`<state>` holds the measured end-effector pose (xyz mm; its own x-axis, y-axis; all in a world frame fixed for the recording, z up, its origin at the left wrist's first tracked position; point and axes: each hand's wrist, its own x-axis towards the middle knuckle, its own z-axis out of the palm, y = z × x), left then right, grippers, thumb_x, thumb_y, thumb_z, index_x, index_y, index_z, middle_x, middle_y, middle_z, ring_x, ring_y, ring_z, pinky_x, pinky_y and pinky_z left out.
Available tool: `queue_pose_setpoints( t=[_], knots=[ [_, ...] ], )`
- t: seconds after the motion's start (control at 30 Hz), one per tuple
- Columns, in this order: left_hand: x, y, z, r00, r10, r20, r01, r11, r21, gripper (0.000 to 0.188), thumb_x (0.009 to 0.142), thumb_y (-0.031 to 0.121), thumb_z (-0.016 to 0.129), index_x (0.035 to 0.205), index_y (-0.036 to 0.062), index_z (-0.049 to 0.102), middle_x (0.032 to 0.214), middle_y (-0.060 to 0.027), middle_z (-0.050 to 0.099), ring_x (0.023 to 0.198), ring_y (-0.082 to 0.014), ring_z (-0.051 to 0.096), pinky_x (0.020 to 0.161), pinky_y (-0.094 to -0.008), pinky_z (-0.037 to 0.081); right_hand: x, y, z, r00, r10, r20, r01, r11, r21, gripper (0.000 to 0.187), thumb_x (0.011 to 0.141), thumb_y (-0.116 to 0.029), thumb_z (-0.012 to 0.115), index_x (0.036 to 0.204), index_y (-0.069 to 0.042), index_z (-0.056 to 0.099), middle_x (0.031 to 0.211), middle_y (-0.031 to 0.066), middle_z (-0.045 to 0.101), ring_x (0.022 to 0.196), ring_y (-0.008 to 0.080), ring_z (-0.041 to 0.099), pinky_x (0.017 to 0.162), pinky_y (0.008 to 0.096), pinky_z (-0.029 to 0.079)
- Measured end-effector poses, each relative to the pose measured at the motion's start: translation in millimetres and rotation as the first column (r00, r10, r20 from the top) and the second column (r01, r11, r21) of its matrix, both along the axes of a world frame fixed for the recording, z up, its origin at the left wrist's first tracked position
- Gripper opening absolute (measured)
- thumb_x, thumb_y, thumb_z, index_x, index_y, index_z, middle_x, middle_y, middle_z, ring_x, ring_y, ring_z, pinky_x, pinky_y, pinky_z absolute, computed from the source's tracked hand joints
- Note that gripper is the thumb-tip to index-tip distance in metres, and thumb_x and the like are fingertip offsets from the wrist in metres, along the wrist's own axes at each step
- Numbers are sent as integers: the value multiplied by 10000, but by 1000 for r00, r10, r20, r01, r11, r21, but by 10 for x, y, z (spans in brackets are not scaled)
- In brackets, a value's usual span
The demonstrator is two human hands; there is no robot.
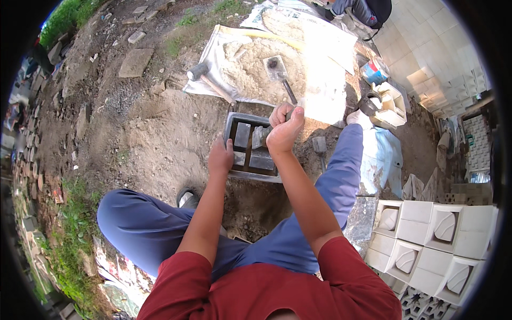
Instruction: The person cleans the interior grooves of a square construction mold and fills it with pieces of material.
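A grey rectangular block mould (250, 176) stands on the dirt between my legs. Rectangular grey pieces and dark gaps fill its inside. My left hand (220, 156) grips the mould's left side, thumb by the rim. Above its right side, my right hand (286, 128) is a fist around a short tool handle (289, 114), whose dark end shows by the thumb. Just left of the fist, a grey blocky piece (260, 137) sits in the mould; whether it joins the handle is hidden. Beyond the fist, a square-bladed trowel (276, 68) lies on the sand, its handle running toward my knuckles.
Pale sand (250, 66) lies on white sacks at the far side, with a mallet (198, 71) at its left edge. A small trowel (319, 145) lies right of the mould. A bucket (374, 71), patterned pale blocks (432, 229) and another person (362, 10) are to the right.
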<state>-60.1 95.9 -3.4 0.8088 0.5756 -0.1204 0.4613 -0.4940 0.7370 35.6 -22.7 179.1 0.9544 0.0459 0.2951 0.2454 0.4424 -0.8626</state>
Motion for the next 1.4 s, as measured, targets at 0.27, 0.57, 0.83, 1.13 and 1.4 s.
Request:
queue_pose_setpoints(
  t=[0.27,0.57,0.83,1.13,1.4],
  knots=[
    [-13,28,122,982,33,-185,-22,998,58,596,1002,528,473,1330,36,544,1017,-284,696,933,-485,669,800,-574,517,146,384,-305,995,-93,-44,87,990,-113,588,1029,-510,359,620,-104,242,577,-14,253,523,102,231,496,311,161],
    [27,8,58,985,52,-163,-35,994,104,616,974,567,514,1272,29,549,914,-293,698,853,-487,677,746,-567,527,364,191,-837,965,249,-86,-255,964,-71,689,979,-703,390,647,-104,314,618,7,337,545,116,286,516,283,231],
    [58,-34,41,983,81,-165,-64,992,104,573,966,584,519,1159,46,548,966,-273,699,915,-475,672,781,-566,518,738,106,-865,628,771,-107,-775,608,-172,782,970,-759,356,539,-109,299,508,-38,292,430,90,249,420,280,179],
    [70,-48,66,972,97,-214,-71,989,130,565,958,587,529,1149,56,552,934,-276,697,900,-479,669,768,-569,518,693,115,-444,729,674,-119,-681,696,-225,785,924,-800,408,545,-124,280,496,-48,247,433,95,234,436,293,161],
    [120,-87,111,971,99,-215,-74,990,123,540,960,566,537,1145,60,578,933,-284,695,890,-479,669,770,-565,519,649,71,-839,767,636,-85,-625,710,-325,761,976,-745,365,566,-113,259,526,-43,239,461,86,239,454,281,171]
  ],
)
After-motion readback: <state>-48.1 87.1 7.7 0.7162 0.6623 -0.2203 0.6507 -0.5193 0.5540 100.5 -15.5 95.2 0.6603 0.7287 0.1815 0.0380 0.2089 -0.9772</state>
